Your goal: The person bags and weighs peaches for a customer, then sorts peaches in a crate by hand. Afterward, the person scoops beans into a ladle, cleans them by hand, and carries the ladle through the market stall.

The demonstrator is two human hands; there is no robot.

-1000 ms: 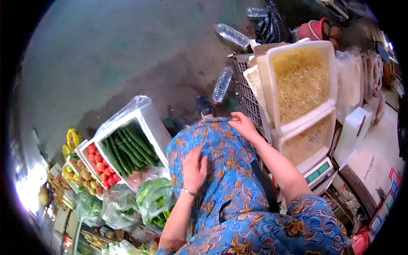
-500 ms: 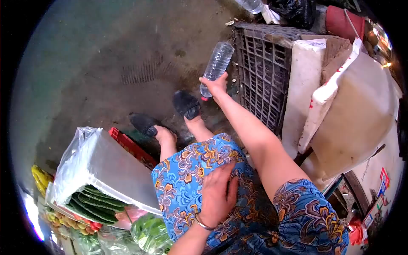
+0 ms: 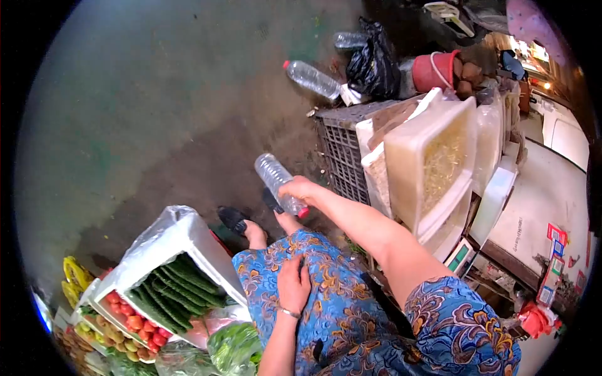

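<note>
My right hand [image 3: 302, 190] is wrapped round a clear ribbed plastic bottle [image 3: 271, 170] with a red cap. The bottle is tilted above the floor, its capped end toward my body and its base pointing away. Nothing can be made out inside it. My left hand [image 3: 293, 285], with a bracelet at the wrist, lies on the blue patterned dress [image 3: 338, 282], fingers stretched out and thumb apart, holding nothing. Below the bottle are my dark shoes [image 3: 232, 219], one partly hidden by it.
Left: a white foam box [image 3: 219, 263] of cucumbers [image 3: 175, 289], tomatoes [image 3: 135, 321], bagged greens [image 3: 235, 344]. Right: a dark plastic crate [image 3: 342, 156] and stacked tubs [image 3: 407, 169]. Beyond: another bottle [image 3: 311, 79], a black bag [image 3: 374, 62], a red bucket [image 3: 433, 72].
My right hand has drawn the bottle nearer my body and turned it. The view has swung up and right, bringing in the floor bottles and bucket. My left hand stays on the dress.
</note>
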